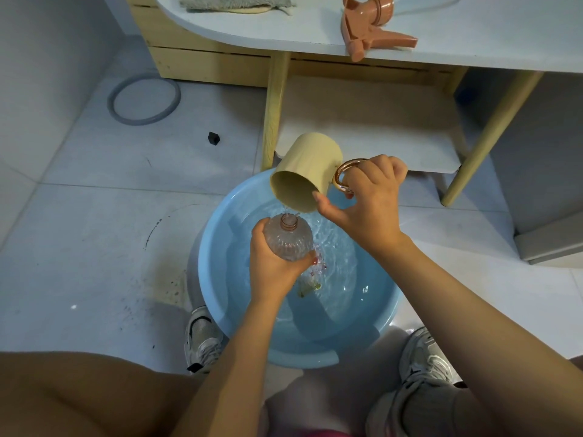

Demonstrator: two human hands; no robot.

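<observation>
Cream is the colour of the mug, which is tipped mouth-down at about 12 o'clock over the pale blue basin. The right hand grips it, with fingers curled through the copper ring handle and the thumb pressed against the mug's lip. A thin stream of water falls from that lip onto the open, copper-threaded neck of the clear ribbed bottle. The bottle sits just below the mug, toward 11 o'clock inside the basin. The left hand wraps round the bottle's lower body from the 7 o'clock side, fingers and thumb closed on it. It holds the bottle tilted, neck pointing up toward the mug, and the 2 are near but apart. Rippled water lies in the basin, with a small yellowish scrap near its middle. The basin stands on the tiled floor between 2 white shoes, at 8 and 4 o'clock of it. Beyond it at 12 o'clock stand a wooden leg and a low shelf. On the white counter above lie a pink trigger sprayer head at 1 o'clock and a grey cloth at 11 o'clock. A grey ring and a small black cube lie on the floor at 10 o'clock.
</observation>
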